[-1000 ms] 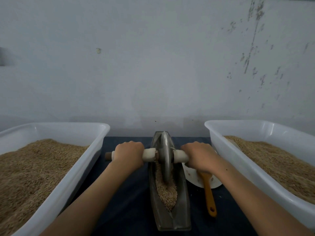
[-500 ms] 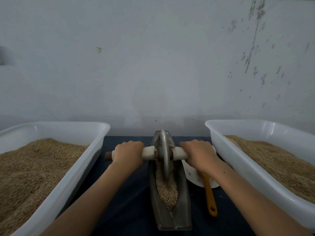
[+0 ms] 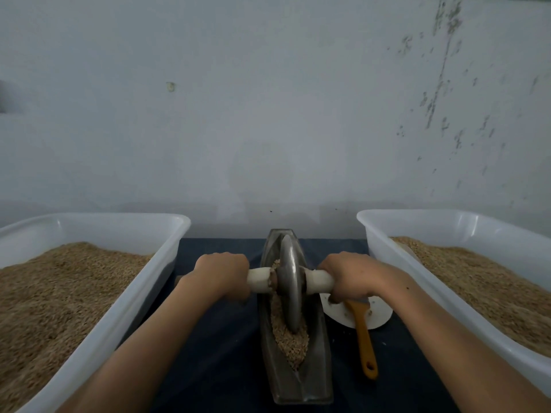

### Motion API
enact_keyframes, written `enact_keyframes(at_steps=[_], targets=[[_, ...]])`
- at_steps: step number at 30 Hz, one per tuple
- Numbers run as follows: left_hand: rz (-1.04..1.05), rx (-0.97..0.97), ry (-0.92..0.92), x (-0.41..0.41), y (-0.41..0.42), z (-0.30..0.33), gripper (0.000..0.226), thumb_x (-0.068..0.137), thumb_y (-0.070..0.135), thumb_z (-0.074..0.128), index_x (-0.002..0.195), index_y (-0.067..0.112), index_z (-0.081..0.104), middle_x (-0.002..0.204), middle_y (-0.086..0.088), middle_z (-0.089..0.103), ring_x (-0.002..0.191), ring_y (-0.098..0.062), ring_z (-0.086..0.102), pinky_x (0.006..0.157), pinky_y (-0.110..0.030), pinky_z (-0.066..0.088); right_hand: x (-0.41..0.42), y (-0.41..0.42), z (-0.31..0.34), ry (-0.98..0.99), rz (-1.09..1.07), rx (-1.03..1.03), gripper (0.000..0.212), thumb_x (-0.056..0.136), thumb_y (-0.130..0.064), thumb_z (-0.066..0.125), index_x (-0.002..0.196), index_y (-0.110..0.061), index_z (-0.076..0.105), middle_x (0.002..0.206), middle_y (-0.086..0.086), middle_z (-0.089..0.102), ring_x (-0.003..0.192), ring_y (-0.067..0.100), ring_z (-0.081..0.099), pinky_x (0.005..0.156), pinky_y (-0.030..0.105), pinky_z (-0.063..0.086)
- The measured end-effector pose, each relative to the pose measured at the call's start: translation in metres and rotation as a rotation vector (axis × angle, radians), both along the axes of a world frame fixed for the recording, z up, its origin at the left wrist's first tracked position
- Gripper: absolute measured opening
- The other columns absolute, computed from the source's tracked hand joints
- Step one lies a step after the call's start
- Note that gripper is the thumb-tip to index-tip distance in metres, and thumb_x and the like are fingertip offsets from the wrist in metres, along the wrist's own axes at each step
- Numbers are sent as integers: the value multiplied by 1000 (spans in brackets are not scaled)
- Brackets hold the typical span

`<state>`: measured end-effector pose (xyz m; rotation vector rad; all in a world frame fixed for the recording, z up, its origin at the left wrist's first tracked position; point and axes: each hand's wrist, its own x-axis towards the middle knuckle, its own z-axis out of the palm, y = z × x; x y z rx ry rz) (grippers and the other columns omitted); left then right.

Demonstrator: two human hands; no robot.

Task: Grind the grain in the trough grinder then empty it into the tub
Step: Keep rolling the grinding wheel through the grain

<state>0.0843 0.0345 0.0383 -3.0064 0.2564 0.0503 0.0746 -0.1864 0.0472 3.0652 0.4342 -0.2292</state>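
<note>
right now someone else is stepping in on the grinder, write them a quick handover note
Left hand: grips the white handle on the left of the grinding wheel.
Right hand: grips the handle on the wheel's right side.
Wheel stands upright in the metal trough, about mid-trough, with grain heaped mostly toward the near end.
White tubs sit on both sides, left tub and right tub, each already holding grain.
An orange-handled brush lies on a white plate right of the trough.
Done: grinding is under way.
Left: finish grinding, then empty the trough into a tub.
</note>
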Motion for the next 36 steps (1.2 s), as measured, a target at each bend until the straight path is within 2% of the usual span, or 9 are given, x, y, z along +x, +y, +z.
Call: enact_keyframes(at_steps=[6,10,16,21,25,27,30,32,36], targets=[[1,-74,-251,5,0,-11,25,83,30,60,107,22,56,97,1,61,84,-19,57,67,-30,36,5,6,-14,-367,20,5,13,89,-20,57,99,-28,54,99,-2,64,79,15,53,68,29,36],[-35,-86,-451,5,-2,-18,16,87,29,54,102,23,53,96,3,62,86,-18,59,65,-29,35,7,5,-20,-430,-3,52,9,90,-21,55,92,-28,50,95,-3,64,83,17,58,68,29,36],[-37,-29,-107,4,3,-5,38,81,32,66,115,19,56,106,-1,62,93,-19,59,70,-29,39,0,4,-4,-174,19,-46,29,84,-22,65,113,-23,59,103,1,64,91,18,61,70,30,43],[-27,-18,73,1,3,0,49,77,34,72,118,17,53,100,0,59,82,-16,51,72,-29,42,-4,1,5,85,-13,16,38,80,-22,73,116,-23,61,103,-1,65,91,16,61,77,31,51],[1,-38,-4,3,2,-2,45,78,32,70,117,17,54,100,0,60,83,-17,53,71,-30,41,1,3,-1,-119,28,-41,24,84,-23,66,107,-26,60,98,-2,65,83,15,59,62,26,39],[6,-41,-131,4,1,-6,35,82,30,65,113,19,55,102,-1,62,88,-19,57,70,-30,39,3,4,-8,-296,35,-14,12,87,-21,58,94,-29,53,96,-2,65,80,16,56,62,28,35],[-5,-68,-343,3,-2,-13,19,87,25,56,105,21,53,102,1,61,89,-19,58,68,-30,35,7,5,-21,-484,8,24,12,91,-21,53,89,-29,43,93,-3,64,80,18,56,65,29,34],[-12,-75,-369,4,-3,-14,17,88,24,55,105,22,53,103,1,61,91,-19,58,68,-29,35,9,5,-24,-516,5,41,9,92,-22,52,93,-27,45,93,-4,64,83,18,58,65,30,35],[-14,-26,-207,6,0,-8,30,85,29,61,114,20,55,105,-1,61,93,-18,58,71,-29,37,8,2,-15,-368,39,27,9,89,-24,57,96,-28,52,97,-3,65,84,16,59,67,29,37]])
